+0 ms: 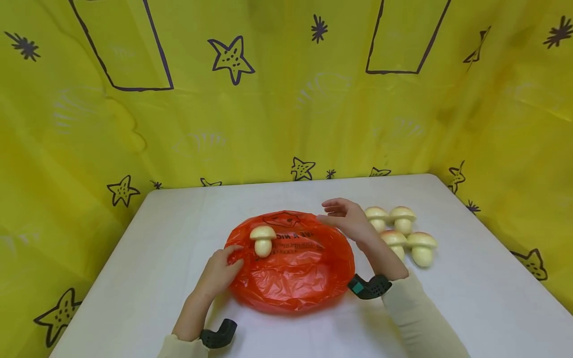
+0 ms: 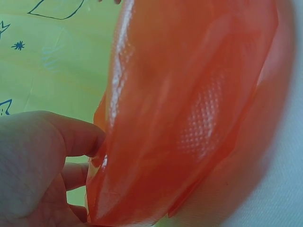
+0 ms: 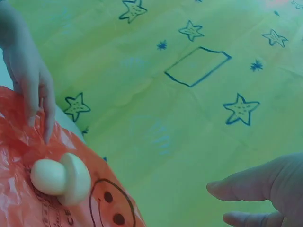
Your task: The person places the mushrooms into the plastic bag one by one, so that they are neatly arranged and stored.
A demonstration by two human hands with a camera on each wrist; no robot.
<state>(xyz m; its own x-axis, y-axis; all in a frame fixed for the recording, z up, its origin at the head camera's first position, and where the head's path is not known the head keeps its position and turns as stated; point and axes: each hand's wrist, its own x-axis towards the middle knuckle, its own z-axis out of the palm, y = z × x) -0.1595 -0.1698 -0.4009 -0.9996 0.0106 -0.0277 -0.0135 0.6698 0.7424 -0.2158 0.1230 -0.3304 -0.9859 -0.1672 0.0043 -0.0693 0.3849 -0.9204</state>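
Note:
A red plastic bag (image 1: 286, 278) lies spread open on the table, with printed lettering and, in the right wrist view, a smiley face. One toy mushroom (image 1: 262, 242), cream with a rounded cap, rests on the bag's inner side toward the left. My left hand (image 1: 220, 271) pinches the bag's left edge; in the left wrist view the thumb and fingers (image 2: 78, 137) close on the red film. Over the bag's back right rim is my right hand (image 1: 346, 217), its fingers extended and nothing between them. The right wrist view shows its thumb (image 3: 241, 186) apart from the finger below.
Several more toy mushrooms (image 1: 422, 247) stand grouped on the white table (image 1: 179, 219), just right of my right forearm. A yellow curtain (image 1: 268, 129) with drawn stars hangs behind the table and along both sides. Black bands (image 1: 219, 334) sit at both wrists.

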